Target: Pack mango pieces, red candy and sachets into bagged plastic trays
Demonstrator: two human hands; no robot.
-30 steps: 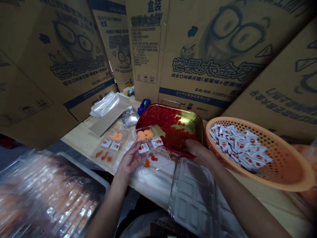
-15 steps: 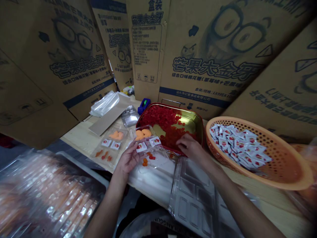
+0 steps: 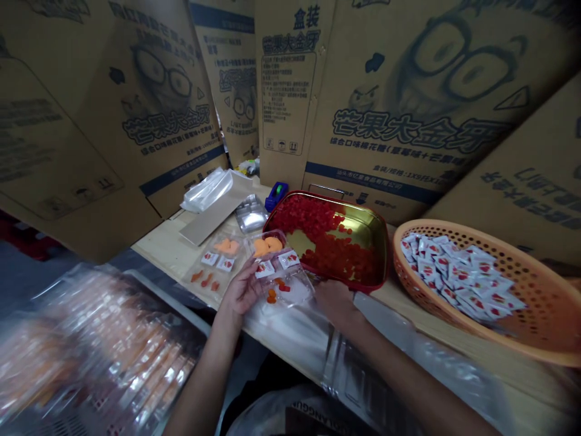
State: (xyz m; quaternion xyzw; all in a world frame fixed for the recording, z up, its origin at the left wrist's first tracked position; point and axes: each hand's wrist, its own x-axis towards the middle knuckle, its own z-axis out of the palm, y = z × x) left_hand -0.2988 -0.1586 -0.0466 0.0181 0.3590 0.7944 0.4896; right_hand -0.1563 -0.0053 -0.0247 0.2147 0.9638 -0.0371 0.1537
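My left hand (image 3: 245, 287) grips the left edge of a clear plastic tray (image 3: 297, 297), fingers closed on its rim. In that tray lie orange candies (image 3: 267, 245), two white sachets (image 3: 288, 260) and several small red and orange gummies (image 3: 272, 297). My right hand (image 3: 333, 301) is at the tray's right edge with its fingers curled in; what they hold, if anything, is hidden. Just beyond it stands a red-rimmed metal tray (image 3: 374, 227) with many loose red and orange gummies. A second filled plastic tray (image 3: 200, 272) lies left of my left hand.
An orange basket (image 3: 544, 297) of white sachets (image 3: 454, 272) stands at the right. Empty clear trays (image 3: 363, 363) lie under my right forearm. Toward the back are a blue tape dispenser (image 3: 276, 197) and a cardboard strip (image 3: 215, 209). Cardboard boxes (image 3: 290, 91) wall the table; packed trays (image 3: 113, 345) fill the lower left.
My right hand has moved from over the gummies in the metal tray down toward me, to the clear tray's right edge. My left hand keeps its grip. The view has shifted slightly.
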